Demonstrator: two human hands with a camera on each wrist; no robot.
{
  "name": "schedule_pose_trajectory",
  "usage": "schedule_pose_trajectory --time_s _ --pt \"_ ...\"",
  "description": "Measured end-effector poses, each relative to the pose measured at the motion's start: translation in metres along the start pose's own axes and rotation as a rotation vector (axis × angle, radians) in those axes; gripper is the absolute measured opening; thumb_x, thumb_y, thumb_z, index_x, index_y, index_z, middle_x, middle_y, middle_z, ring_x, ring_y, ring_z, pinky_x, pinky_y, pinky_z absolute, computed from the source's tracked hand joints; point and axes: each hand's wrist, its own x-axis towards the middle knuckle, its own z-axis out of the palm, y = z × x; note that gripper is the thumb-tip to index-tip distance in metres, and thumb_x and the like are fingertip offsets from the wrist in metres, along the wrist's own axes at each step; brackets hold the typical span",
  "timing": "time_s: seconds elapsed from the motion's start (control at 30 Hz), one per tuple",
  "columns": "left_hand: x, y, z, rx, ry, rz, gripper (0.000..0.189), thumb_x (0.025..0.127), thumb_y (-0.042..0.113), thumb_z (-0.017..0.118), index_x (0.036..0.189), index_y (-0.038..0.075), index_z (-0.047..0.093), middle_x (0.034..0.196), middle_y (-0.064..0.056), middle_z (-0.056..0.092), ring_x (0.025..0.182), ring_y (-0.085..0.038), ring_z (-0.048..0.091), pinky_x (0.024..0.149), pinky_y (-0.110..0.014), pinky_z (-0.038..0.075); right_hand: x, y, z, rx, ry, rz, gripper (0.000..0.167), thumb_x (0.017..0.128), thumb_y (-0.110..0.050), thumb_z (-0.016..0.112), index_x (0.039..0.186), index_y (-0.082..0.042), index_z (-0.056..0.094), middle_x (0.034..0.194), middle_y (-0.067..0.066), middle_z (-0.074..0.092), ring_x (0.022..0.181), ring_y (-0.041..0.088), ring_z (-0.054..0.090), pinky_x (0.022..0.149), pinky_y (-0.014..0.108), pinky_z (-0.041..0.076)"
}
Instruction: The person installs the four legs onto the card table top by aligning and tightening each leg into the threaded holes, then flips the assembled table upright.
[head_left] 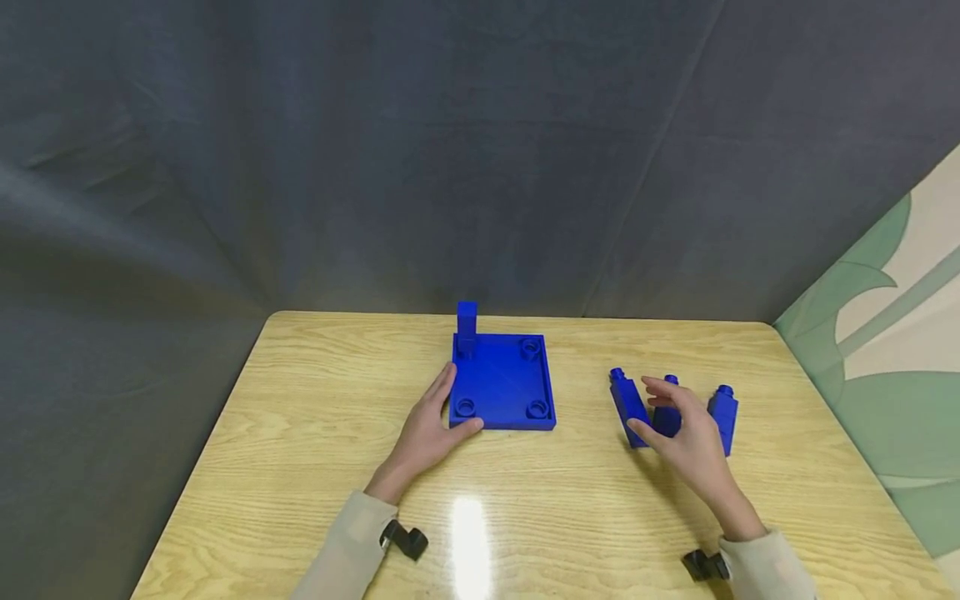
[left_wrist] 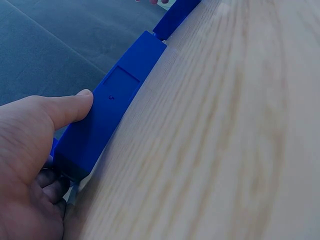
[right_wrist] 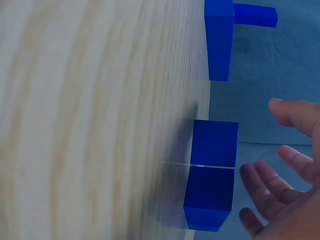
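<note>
A blue square base [head_left: 498, 379] with a raised rim and round sockets at its corners lies on the table. One blue leg [head_left: 467, 323] stands upright at its far left corner. My left hand [head_left: 420, 437] grips the base's near left corner, thumb along the front side and fingers at the left side. In the left wrist view the thumb presses on the base's side [left_wrist: 112, 95]. Over on the right, my right hand [head_left: 693, 446] hovers above three loose legs, fingers spread and holding nothing. The left leg [head_left: 628, 408], middle leg [head_left: 666, 419] and right leg [head_left: 724, 412] lie with round pegs pointing away.
The wooden table [head_left: 315, 433] ends at a dark grey curtain [head_left: 465, 167] behind the base. To the right hangs a cloth with green leaf shapes [head_left: 892, 375]. Both wrists carry small black mounts [head_left: 405, 540].
</note>
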Motion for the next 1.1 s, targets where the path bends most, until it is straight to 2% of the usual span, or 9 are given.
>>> schedule_pose_trajectory --time_s 0.13,0.37,0.5,0.6,0.67,0.83,1.1 --pt "0.000 -0.001 0.000 -0.002 -0.002 -0.002 0.105 0.100 0.039 0.085 0.177 0.006 0.022 0.185 -0.013 0.019 0.169 -0.040 0.021 0.133 -0.064 0.027 0.000 0.001 0.001 -0.047 -0.030 -0.023 0.074 0.079 0.002 0.099 0.146 -0.002 0.068 0.133 0.021 0.071 0.107 0.038 0.073 0.097 0.012 0.044" --pt "0.001 0.001 0.001 -0.005 -0.006 -0.003 0.105 0.100 0.038 0.085 0.177 0.006 0.022 0.185 -0.013 0.019 0.169 -0.040 0.021 0.133 -0.063 0.026 -0.003 0.007 0.003 -0.084 -0.071 -0.059 0.081 0.075 0.000 0.102 0.148 -0.002 0.067 0.132 0.024 0.071 0.109 0.043 0.075 0.093 0.022 0.048" --pt "0.000 0.003 0.001 0.002 -0.008 -0.005 0.104 0.100 0.038 0.085 0.177 0.006 0.022 0.185 -0.013 0.019 0.169 -0.039 0.020 0.133 -0.063 0.026 -0.004 0.009 0.005 -0.096 -0.089 -0.059 0.084 0.073 0.001 0.103 0.148 -0.001 0.066 0.135 0.026 0.071 0.111 0.046 0.075 0.092 0.047 0.059" --pt "0.000 0.004 0.000 0.003 -0.007 -0.010 0.105 0.100 0.038 0.085 0.177 0.007 0.022 0.185 -0.012 0.019 0.169 -0.039 0.020 0.133 -0.063 0.026 -0.005 0.010 0.006 -0.110 -0.099 -0.063 0.085 0.072 0.002 0.103 0.148 0.000 0.065 0.135 0.029 0.070 0.111 0.049 0.075 0.091 0.067 0.058" --pt "0.000 0.004 0.000 0.003 -0.006 -0.011 0.105 0.100 0.038 0.085 0.177 0.007 0.022 0.185 -0.012 0.019 0.169 -0.040 0.021 0.133 -0.063 0.026 -0.006 0.010 0.007 -0.112 -0.109 -0.063 0.086 0.071 0.003 0.103 0.148 0.000 0.065 0.133 0.030 0.070 0.110 0.051 0.074 0.093 0.073 0.055" --pt "0.000 0.003 -0.001 0.004 -0.004 -0.001 0.104 0.100 0.037 0.085 0.177 0.005 0.022 0.184 -0.014 0.020 0.169 -0.041 0.021 0.133 -0.064 0.027 -0.004 0.009 0.007 -0.119 -0.134 -0.050 0.083 0.073 0.003 0.101 0.148 0.002 0.065 0.127 0.029 0.075 0.111 0.050 0.074 0.096 0.073 0.054" --pt "-0.001 0.003 -0.001 0.009 -0.006 -0.003 0.104 0.100 0.037 0.085 0.177 0.005 0.022 0.185 -0.013 0.019 0.169 -0.040 0.021 0.133 -0.063 0.027 -0.004 0.008 0.008 -0.151 -0.132 -0.049 0.077 0.073 0.003 0.101 0.143 0.005 0.069 0.120 0.022 0.080 0.109 0.044 0.077 0.094 0.065 0.056"
